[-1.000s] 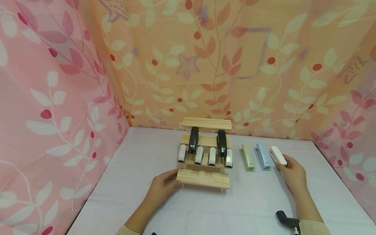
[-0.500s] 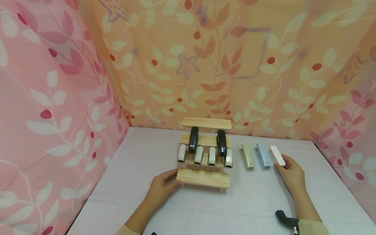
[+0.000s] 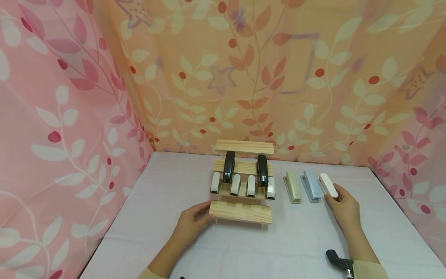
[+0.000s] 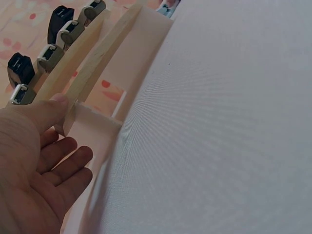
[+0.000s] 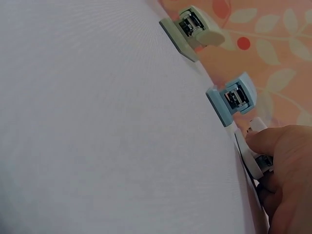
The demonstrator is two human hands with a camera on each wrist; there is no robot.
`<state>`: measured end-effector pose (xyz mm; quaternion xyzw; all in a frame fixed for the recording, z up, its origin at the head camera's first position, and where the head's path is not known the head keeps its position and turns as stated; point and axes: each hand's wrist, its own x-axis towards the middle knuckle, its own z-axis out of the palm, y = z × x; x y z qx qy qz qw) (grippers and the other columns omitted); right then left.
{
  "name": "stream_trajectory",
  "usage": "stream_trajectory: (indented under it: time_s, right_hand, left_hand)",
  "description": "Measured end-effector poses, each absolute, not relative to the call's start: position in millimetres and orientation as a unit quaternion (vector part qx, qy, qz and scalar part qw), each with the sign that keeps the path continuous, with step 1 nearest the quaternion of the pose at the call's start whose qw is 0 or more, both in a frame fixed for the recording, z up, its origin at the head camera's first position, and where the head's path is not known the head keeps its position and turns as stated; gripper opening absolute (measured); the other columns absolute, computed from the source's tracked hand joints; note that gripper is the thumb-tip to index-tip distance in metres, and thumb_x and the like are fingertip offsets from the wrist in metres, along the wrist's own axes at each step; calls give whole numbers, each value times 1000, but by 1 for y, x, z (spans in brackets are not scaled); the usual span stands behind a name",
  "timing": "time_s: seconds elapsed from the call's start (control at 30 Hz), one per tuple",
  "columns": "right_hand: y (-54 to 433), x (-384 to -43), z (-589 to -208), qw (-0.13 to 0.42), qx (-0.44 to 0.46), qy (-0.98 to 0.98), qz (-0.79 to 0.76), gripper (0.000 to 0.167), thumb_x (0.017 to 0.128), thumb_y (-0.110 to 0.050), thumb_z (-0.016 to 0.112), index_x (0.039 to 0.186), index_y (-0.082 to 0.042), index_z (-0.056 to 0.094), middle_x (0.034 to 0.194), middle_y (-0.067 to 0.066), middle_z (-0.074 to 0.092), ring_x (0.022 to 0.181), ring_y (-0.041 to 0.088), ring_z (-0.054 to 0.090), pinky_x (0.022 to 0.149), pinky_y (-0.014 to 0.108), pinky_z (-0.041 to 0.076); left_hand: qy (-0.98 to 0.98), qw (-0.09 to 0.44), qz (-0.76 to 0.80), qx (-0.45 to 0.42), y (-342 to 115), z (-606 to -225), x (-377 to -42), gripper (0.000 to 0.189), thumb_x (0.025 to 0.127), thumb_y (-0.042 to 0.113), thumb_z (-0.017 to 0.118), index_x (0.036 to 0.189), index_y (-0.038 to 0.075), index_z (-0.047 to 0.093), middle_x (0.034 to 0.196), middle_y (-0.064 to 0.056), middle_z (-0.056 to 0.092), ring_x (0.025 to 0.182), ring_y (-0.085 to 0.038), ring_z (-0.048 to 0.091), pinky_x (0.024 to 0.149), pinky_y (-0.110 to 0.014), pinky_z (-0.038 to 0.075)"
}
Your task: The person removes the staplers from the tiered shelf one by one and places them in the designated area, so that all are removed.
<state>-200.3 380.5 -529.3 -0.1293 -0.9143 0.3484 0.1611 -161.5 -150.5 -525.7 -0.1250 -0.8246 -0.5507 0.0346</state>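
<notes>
Beige fabric of a sleeve (image 3: pixel 370 269) comes nearest, beside a black wrist mount (image 3: pixel 338 261) over the white tablecloth (image 3: pixel 251 252). Farther in, the left hand (image 3: pixel 189 223) pinches the left end of the wooden rack (image 3: pixel 240 211), other fingers loosely bent below; a tug there could, I judge, jolt the whole stand. Well to its right, the right hand (image 3: pixel 345 207) grips the near end of a white stapler (image 3: pixel 327 184); whether its base clears the cloth I cannot tell. Held at one end, it might twist or slip if lifted quickly, and a leftward swing could knock the blue stapler (image 3: pixel 311 186) just beside it, then the green stapler (image 3: pixel 293 186) past that. Behind the front board, four small white staplers (image 3: pixel 235 184) line the next tier. Farther back, two black staplers (image 3: pixel 229 166) slope forward over the edge of a higher tier, so a shaken rack could send them sliding into the white row. Flowered curtain (image 3: pixel 167 97) hangs behind everything.
</notes>
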Motion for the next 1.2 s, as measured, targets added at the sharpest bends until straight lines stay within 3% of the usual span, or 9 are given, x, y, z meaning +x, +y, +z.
stream_trajectory:
  time_s: [0.87,1.2]
  right_hand:
    - [377,-199,-516,153,-135,-916,346,67,100,-30,68,149,8,42,143,35,52,129,56,52,102,69,47]
    - [370,-195,-488,168,-167,-893,384,72,103,-40,61,158,-1,34,156,25,42,145,48,38,118,65,30]
  left_hand:
    - [-823,38,-554,-117,-150,-528,-163,51,83,34,85,130,21,70,122,7,73,119,-15,68,109,-42,51]
    - [-831,41,-541,-121,-151,-528,-162,53,84,36,84,132,21,69,124,9,73,120,-13,67,108,-37,52]
